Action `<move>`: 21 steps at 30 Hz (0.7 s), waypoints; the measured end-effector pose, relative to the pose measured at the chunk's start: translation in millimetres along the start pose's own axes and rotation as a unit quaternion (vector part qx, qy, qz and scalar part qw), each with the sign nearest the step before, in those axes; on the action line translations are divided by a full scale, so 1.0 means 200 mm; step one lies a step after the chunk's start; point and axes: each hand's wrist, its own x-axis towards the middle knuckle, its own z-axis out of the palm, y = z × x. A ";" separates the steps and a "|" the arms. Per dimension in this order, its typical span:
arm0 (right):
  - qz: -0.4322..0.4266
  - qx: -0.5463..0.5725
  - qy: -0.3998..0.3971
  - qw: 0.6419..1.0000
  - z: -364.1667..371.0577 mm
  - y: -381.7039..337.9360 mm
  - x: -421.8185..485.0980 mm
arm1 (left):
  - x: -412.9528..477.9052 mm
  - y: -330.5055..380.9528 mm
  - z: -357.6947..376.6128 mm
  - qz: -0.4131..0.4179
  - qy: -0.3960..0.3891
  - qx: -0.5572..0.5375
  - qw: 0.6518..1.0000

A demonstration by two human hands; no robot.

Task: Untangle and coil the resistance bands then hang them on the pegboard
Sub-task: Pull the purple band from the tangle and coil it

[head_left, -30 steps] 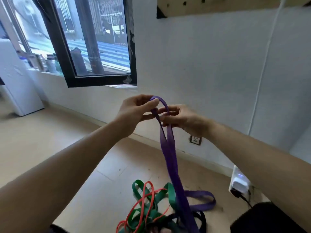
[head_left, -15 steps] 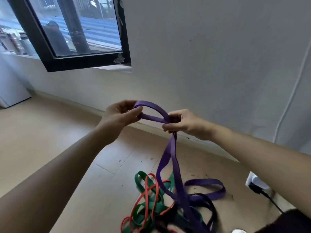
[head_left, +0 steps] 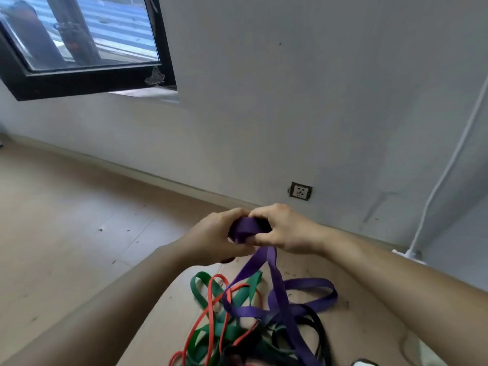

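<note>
— Where was the wide purple rubber band (head_left: 247,229)?
— Rolled between my left hand (head_left: 211,240) and right hand (head_left: 286,228), both squeezing it. Its tail hung down.
— Stiff?
— Soft and stretchy, I guessed, so I'd hold the roll.

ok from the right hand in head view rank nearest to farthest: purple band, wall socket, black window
1. flat purple resistance band, held in the right hand
2. white wall socket, on the wall just beyond
3. black-framed window, far upper left

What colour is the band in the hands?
Purple. The band shows best in the head view, the only one.
</note>
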 end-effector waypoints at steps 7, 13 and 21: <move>0.016 -0.027 0.007 0.999 -0.07 -0.06 -0.10 | -0.05 0.14 -0.06 0.012 0.001 0.097 0.995; 0.010 0.068 0.021 0.997 -0.06 -0.05 -0.13 | -0.10 0.23 -0.15 0.039 0.060 0.052 0.996; 0.044 0.140 -0.024 0.989 -0.04 0.02 -0.16 | -0.17 0.36 -0.40 0.040 0.201 -0.209 0.956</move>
